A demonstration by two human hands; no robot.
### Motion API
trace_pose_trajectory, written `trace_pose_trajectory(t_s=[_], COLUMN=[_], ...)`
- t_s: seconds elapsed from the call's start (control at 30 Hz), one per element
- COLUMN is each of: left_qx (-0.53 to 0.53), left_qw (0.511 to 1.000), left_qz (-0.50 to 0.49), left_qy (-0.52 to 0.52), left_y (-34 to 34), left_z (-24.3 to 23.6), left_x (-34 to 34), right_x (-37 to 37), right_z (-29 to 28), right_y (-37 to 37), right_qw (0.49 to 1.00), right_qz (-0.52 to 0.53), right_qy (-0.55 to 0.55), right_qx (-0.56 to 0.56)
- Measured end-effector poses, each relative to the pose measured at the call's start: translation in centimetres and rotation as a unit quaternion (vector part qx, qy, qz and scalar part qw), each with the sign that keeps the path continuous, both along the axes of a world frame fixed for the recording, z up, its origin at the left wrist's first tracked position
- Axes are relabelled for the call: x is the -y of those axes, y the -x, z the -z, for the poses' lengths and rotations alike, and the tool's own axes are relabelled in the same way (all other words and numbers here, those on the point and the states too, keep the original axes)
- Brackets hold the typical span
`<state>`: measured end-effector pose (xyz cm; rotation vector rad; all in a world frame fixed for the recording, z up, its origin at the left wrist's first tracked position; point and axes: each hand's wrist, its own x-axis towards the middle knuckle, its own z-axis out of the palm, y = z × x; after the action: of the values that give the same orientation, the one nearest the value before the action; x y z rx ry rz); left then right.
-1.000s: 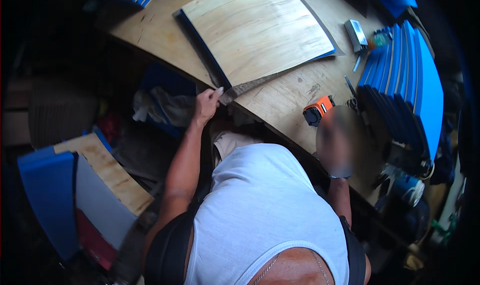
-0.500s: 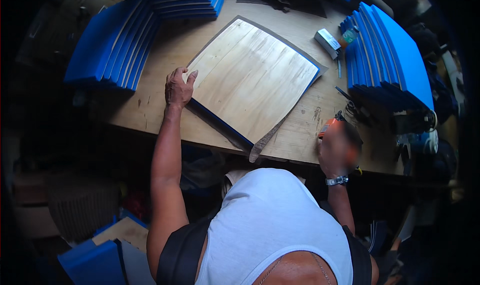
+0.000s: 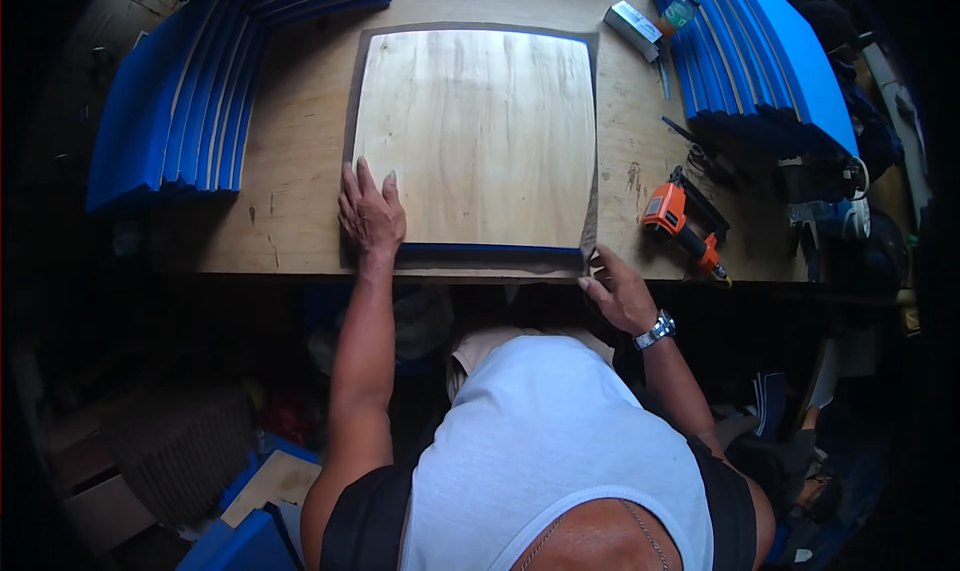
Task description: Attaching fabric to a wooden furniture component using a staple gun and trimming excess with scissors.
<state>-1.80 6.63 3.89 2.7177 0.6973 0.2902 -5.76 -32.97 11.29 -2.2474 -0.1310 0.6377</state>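
Observation:
A square plywood panel (image 3: 475,141) lies pale side up on a larger sheet of dark grey-brown fabric (image 3: 352,101), with a strip of blue padding (image 3: 490,248) showing along its near edge. Spread over the panel's near left corner, my left hand (image 3: 372,211) is open and presses lightly on wood and fabric. My right hand (image 3: 622,293), wearing a metal watch, is at the near right corner of the fabric. Its thumb and forefinger stand apart around that corner. An orange and black nail gun (image 3: 680,226) lies on the table beyond my right hand.
Blue padded panels stand in stacks at the left (image 3: 165,101) and right (image 3: 760,51) of the wooden table (image 3: 290,201). A small box (image 3: 632,31), a bottle (image 3: 680,13) and dark scissors (image 3: 705,156) lie near the right stack. More blue pieces (image 3: 240,541) sit below left.
The panel and fabric have turned to lie square with the table edge. My right hand has let go of the nail gun and moved left to the fabric corner.

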Motion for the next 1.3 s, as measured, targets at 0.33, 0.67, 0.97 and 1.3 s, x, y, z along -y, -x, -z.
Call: trace_pose_trajectory(t_s=[0.33, 0.67, 0.97, 1.3], left_qx=[-0.162, -0.129, -0.029, 0.010], left_qw=[0.973, 0.758, 0.752, 0.736], left_qz=[0.110, 0.630, 0.652, 0.674], left_qy=[0.126, -0.115, -0.091, -0.065], left_y=[12.7, 7.0, -0.3, -6.1], left_z=[-7.3, -6.2, -2.0, -1.6], left_x=[18.4, 17.3, 21.4, 21.4], right_x=[11.1, 7.5, 3.6, -1.7], right_z=[8.3, 13.4, 15.3, 9.9], right_y=[1.7, 8.1, 9.6, 7.0], right_qw=[0.990, 0.977, 0.933, 0.890], right_qz=[0.083, 0.054, 0.241, 0.441], right_qy=[-0.084, -0.139, -0.207, -0.065], right_qx=[-0.071, -0.152, -0.172, 0.094])
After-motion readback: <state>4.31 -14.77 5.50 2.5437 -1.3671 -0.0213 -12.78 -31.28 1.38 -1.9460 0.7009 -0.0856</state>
